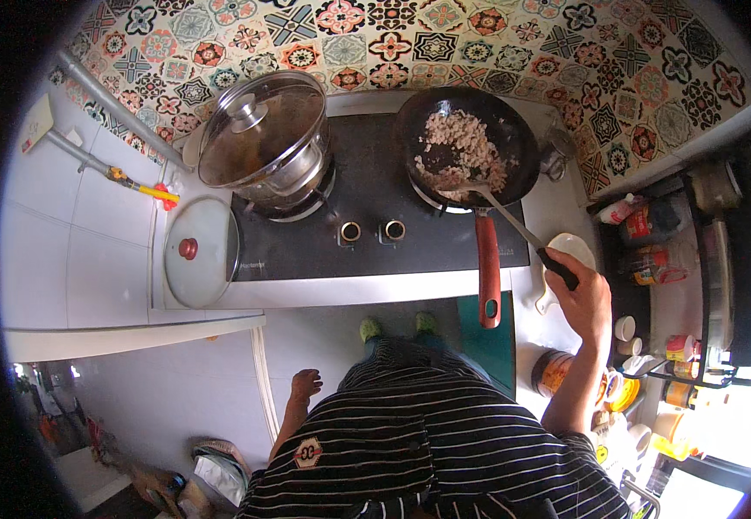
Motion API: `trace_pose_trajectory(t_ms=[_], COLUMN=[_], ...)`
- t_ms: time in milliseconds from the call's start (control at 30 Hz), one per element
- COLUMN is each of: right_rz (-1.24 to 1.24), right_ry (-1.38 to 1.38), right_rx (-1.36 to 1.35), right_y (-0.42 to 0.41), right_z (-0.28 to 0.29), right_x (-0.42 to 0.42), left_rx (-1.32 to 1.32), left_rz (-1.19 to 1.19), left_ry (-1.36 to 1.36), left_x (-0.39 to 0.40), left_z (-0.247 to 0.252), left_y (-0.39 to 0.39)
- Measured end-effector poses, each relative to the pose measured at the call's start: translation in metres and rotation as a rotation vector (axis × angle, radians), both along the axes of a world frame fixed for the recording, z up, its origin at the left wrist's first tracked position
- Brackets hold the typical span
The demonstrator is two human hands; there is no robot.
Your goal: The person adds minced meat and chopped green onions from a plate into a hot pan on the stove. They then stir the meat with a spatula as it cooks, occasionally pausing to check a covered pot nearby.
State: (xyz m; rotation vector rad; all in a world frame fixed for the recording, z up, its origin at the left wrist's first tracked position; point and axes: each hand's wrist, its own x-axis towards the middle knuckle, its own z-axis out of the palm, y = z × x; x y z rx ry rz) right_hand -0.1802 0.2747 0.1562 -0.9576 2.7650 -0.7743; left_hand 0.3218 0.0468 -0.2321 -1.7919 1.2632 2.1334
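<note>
My right hand (581, 295) grips the black handle of a metal spatula (512, 224). The spatula's blade rests among crumbled minced meat (463, 146) in a dark wok (518, 175). The meat looks pale brown with some pinkish bits. The wok sits on the right burner, and its red-brown handle (488, 272) points towards me over the counter's front edge. Low at my side hangs my left hand (306, 383), with loosely curled fingers and nothing visible in it.
A steel pot (301, 170) under a tilted-looking glass lid (271, 130) occupies the left burner of the black gas hob (362, 168). Another glass lid (203, 279) with a red knob lies left of it. At right are a white spoon-shaped dish (570, 245), jars (551, 371) and a rack (716, 292).
</note>
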Motion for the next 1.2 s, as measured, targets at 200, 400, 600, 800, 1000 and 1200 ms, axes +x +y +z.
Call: trace_pose_trajectory(t_ms=[200,400,600,800,1000,1200], right_rz=[-0.19,-0.083,-0.052,-0.231,-0.094,-0.06], right_ry=[0.038,0.018,-0.058,-0.047,-0.081,-0.028], right_rx=[-0.126,0.0,0.028,-0.181,-0.003,-0.012], right_y=[-0.063,-0.04,0.021,-0.055,-0.046,-0.034], right_z=[-0.048,-0.044,0.028,-0.056,-0.048,-0.034], right_x=[-0.031,-0.027,0.005,-0.03,-0.023,-0.024], left_rx=[-0.297,-0.045,0.223,-0.205,0.021,-0.145], left_rz=[-0.325,-0.134,0.058,-0.301,0.074,-0.216], left_ry=[0.118,0.02,0.205,-0.004,-0.055,0.089], left_x=[0.014,-0.014,-0.004,-0.03,-0.027,-0.002], left_z=[-0.016,0.003,-0.018,0.0,0.003,-0.033], left_y=[-0.004,-0.028,-0.025,-0.016,-0.029,-0.014])
